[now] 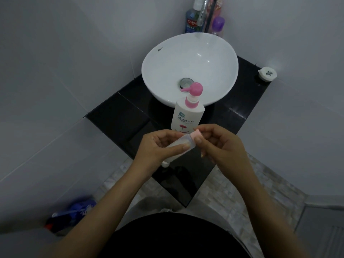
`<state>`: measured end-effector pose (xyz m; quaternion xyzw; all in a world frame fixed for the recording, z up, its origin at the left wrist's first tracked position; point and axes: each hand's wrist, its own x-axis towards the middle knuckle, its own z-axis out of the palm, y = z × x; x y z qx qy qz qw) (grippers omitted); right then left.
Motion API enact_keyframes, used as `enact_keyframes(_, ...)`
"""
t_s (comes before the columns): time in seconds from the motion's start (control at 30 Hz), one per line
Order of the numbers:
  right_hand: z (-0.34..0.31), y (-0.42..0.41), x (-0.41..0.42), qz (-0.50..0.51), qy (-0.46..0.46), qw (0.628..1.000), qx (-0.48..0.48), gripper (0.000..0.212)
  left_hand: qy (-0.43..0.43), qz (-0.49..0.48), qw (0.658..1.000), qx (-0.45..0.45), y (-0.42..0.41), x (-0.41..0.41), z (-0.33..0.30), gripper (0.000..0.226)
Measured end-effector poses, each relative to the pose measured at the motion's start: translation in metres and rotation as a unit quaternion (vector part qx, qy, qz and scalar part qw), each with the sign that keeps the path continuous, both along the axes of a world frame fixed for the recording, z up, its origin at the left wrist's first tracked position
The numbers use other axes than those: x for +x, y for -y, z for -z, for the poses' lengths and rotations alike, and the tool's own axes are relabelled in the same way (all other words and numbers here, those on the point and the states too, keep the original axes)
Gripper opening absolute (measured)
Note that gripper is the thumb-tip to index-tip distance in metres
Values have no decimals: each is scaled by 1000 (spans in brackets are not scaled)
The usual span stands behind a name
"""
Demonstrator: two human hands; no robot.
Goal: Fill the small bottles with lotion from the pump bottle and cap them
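Observation:
A white pump bottle with a pink pump head stands on the black counter in front of the basin. Just below it, my left hand grips a small clear bottle that holds white lotion and lies tilted, neck toward the right. My right hand pinches the pale pink cap at that bottle's neck. Whether the cap is fully seated cannot be told. A small white rounded piece shows under my left hand; what it is cannot be told.
A white bowl basin sits on the counter, with a tap and several toiletry bottles behind it. A white round container sits at the counter's right corner. Blue and red bottles stand on the floor at lower left.

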<state>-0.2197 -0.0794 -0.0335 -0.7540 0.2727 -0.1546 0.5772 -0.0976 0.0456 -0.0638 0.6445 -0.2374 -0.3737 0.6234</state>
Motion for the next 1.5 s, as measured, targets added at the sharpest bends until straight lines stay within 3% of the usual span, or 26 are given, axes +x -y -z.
enact_keyframes(0.23, 11, 4, -2, 12, -49, 995, -88, 18, 71, -12, 997, 37, 5, 4, 5, 39)
enact_keyframes(0.47, 51, 0, -1, -25, -150, 965, -215, 15, 67, -65, 992, 88, 1, 18, 16, 17)
enact_keyframes(0.9, 103, -10, 3, -112, -260, 933, -222, 24, 69, -49, 990, 112, -7, 21, 31, 13)
enact_keyframes(1.27, 107, -11, -3, -101, -263, 921, -269, 32, 59, -41, 990, 119, -9, 22, 38, 14)
enact_keyframes(1.5, 102, -14, -12, -31, -259, 933, -249, 42, 78, -14, 989, 126, -10, 18, 43, 12)
